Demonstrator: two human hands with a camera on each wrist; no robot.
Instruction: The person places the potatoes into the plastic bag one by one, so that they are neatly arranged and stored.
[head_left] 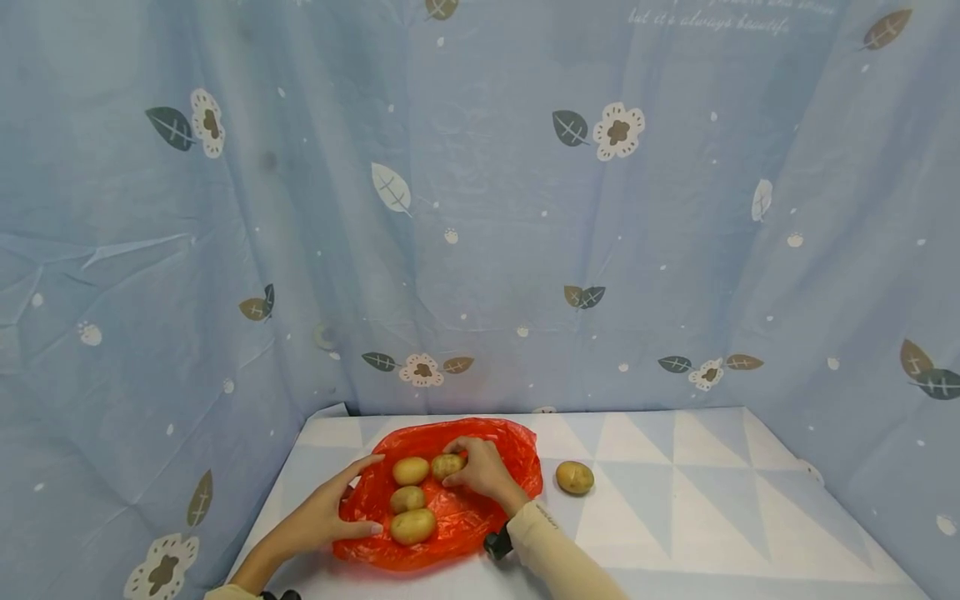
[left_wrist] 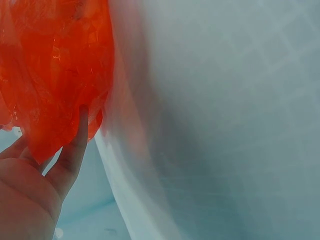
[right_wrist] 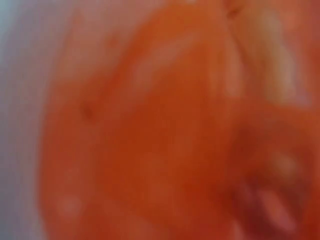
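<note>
A red plastic bag (head_left: 457,517) lies spread wide on the table with several potatoes on it. My right hand (head_left: 483,471) reaches over the bag and pinches one potato (head_left: 447,466) between thumb and fingers. Left of it sit an upper potato (head_left: 410,471), a smaller middle potato (head_left: 407,500) and a larger lower potato (head_left: 413,527). At the bag's left edge my left hand (head_left: 322,512) is spread, thumb and forefinger wide apart. Its straight fingers (left_wrist: 75,150) rest against the bag's side in the left wrist view. The right wrist view is blurred, filled with red plastic.
Another potato (head_left: 574,477) lies on the table right of the bag. The table (head_left: 720,508) has a white and pale blue triangle-patterned cover. A blue curtain (head_left: 502,208) with leaves and flowers hangs behind and along both sides.
</note>
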